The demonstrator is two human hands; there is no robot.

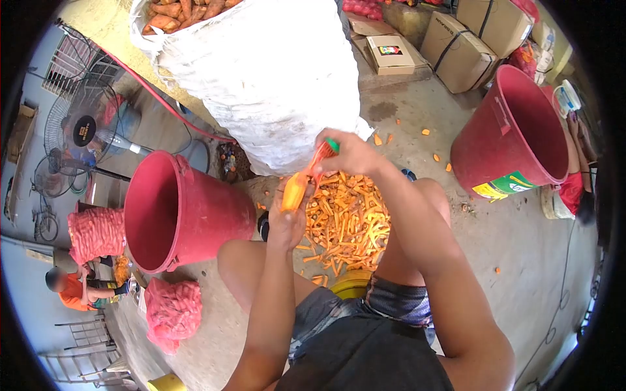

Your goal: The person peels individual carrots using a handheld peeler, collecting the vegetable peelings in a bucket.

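Note:
In my left hand (287, 218) is a bright orange peeled carrot (295, 190), its upper end pointing toward my other hand. My right hand (355, 155) grips a red-orange peeler (321, 158) with a green end, right against the top of the carrot. The fingers of both hands are closed. Below them, between my legs, a heap of orange peelings (345, 221) is spread on the floor. Close in front stands a big white woven sack (287, 72), with unpeeled reddish-brown carrots (186, 13) showing at its mouth.
Red tubs stand at left (215, 212) and right (469, 143). A yellow container (352, 283) sits between my legs. At left are a fan (83, 130), mesh bags (173, 313) and a seated person (75, 290). Cardboard boxes (456, 52) stand behind; orange scraps dot the floor.

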